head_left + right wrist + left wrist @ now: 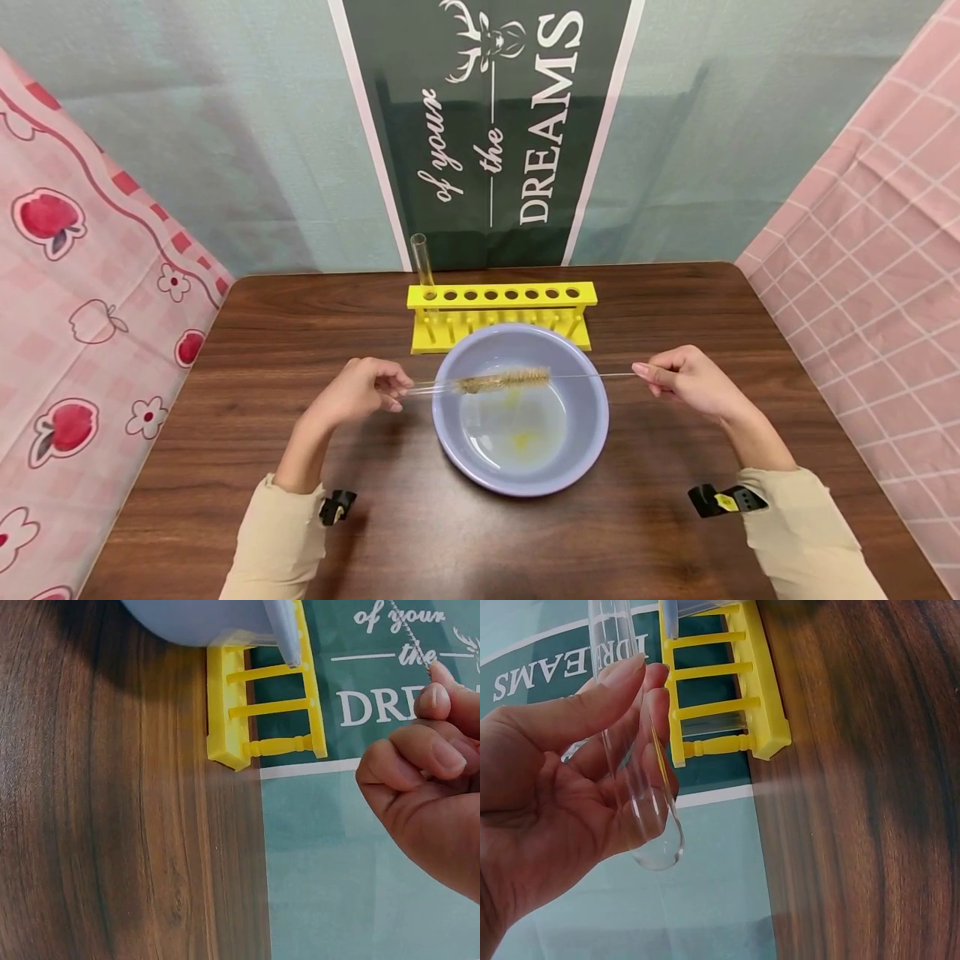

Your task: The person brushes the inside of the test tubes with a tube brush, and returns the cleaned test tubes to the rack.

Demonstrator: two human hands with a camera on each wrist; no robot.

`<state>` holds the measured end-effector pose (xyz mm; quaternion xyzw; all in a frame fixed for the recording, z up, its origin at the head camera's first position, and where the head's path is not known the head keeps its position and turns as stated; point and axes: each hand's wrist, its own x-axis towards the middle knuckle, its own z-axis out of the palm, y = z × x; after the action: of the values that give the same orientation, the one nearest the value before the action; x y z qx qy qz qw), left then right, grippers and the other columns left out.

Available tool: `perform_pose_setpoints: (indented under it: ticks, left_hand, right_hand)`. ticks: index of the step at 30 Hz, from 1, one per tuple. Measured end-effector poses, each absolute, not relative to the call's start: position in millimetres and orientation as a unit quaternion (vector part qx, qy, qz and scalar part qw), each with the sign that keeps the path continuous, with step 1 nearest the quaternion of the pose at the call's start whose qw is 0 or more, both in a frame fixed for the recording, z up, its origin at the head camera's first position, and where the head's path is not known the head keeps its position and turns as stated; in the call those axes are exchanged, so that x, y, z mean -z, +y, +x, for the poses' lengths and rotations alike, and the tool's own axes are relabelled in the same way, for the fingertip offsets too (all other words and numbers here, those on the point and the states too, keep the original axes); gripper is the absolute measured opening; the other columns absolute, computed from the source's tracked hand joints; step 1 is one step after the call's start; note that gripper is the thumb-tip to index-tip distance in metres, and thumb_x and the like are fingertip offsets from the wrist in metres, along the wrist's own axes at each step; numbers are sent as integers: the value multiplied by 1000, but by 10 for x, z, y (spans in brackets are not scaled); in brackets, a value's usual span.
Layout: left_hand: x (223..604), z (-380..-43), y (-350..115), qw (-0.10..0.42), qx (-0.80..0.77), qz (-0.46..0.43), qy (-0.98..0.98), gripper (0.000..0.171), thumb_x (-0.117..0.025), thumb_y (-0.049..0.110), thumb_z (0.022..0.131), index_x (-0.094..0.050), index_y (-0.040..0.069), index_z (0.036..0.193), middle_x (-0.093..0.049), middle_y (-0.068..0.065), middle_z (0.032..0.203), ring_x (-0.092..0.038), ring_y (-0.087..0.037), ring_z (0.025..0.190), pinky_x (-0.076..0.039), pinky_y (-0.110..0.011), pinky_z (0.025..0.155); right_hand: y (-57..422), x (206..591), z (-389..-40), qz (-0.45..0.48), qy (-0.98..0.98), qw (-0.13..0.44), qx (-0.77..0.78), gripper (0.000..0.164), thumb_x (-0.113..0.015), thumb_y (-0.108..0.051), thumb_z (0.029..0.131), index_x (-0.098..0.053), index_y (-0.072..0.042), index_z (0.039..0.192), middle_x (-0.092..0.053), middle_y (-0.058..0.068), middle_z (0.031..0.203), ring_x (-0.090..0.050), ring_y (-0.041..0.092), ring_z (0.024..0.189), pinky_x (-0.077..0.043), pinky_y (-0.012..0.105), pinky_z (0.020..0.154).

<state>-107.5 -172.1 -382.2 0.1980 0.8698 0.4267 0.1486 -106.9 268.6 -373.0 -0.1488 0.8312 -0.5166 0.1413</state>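
My left hand (pixel 360 389) grips a clear glass test tube (pixel 427 388) held nearly level, its mouth pointing right over the basin (pixel 587 425). In the left wrist view the rounded end of the tube (pixel 658 844) lies by my palm, with thumb and fingers around the glass. My right hand (pixel 693 383) pinches the thin wire handle (pixel 617 375) of a test tube brush between thumb and fingers. The tan bristles (pixel 528 377) hang above the basin; their left part looks narrower and darker, within the tube. Twisted wire (pixel 409 634) shows at the right fingertips.
Liquid with yellow patches (pixel 523 442) lies in the lavender basin. Right behind stands a yellow test tube rack (pixel 501 288), its far-left hole holding another glass tube (pixel 420 252). A dark wooden table (pixel 645 533) lies beneath; printed cloths (pixel 300 133) hang at the back and sides.
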Motion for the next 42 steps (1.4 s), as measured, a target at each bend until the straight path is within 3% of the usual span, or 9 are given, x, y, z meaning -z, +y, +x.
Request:
perform_pose_setpoints:
  ticks: [7, 16, 22, 28, 35, 42]
  left_hand:
    - [3817, -1072, -1759, 148, -416, 213, 872, 22, -68, -16, 67, -66, -6, 86, -64, -5, 74, -61, -15, 68, -50, -23, 61]
    - [3839, -1056, -1811, 153, -409, 217, 873, 21, -68, -15, 67, -66, -6, 86, -64, -4, 74, -60, -15, 67, -50, -23, 61]
    - [3843, -1046, -1828, 164, -416, 215, 868, 22, -68, -15, 67, -65, -6, 88, -64, -5, 75, -60, -15, 68, -50, -23, 61]
    - [3834, -1047, -1841, 172, -414, 221, 866, 22, -69, -14, 68, -66, -4, 87, -65, -4, 76, -60, -14, 69, -50, -24, 62]
    - [3815, -1047, -1854, 179, -412, 225, 865, 21, -68, -13, 69, -66, -1, 86, -65, -3, 77, -60, -14, 70, -50, -24, 63]
    - [3805, -1045, -1865, 184, -410, 223, 865, 20, -68, -12, 70, -65, -1, 86, -64, -4, 77, -60, -15, 71, -50, -26, 63]
  right_hand:
    - [2684, 3755, -1058, -170, 852, 97, 486, 30, -54, -2, 89, -54, -6, 59, -35, -6, 48, -29, 3, 42, -24, 28, 35]
    - [2663, 3768, -1033, -185, 859, 68, 473, 28, -55, 5, 86, -56, -8, 61, -36, -4, 47, -30, 3, 42, -25, 29, 35]
    - [2698, 3825, -1040, -190, 862, 62, 465, 27, -57, 3, 86, -57, -10, 63, -36, -2, 48, -31, 3, 43, -26, 28, 35]
    - [2643, 3735, -985, -207, 861, 51, 462, 27, -55, 8, 85, -57, -8, 63, -37, 11, 48, -32, 3, 44, -28, 29, 37]
    - [2759, 3855, -1036, -209, 860, 56, 462, 28, -56, 5, 86, -57, -12, 63, -38, 1, 49, -33, 4, 45, -29, 28, 38]
    - [2780, 3856, -1039, -206, 858, 69, 466, 28, -55, 4, 87, -57, -11, 63, -40, 7, 50, -36, 6, 46, -31, 28, 39]
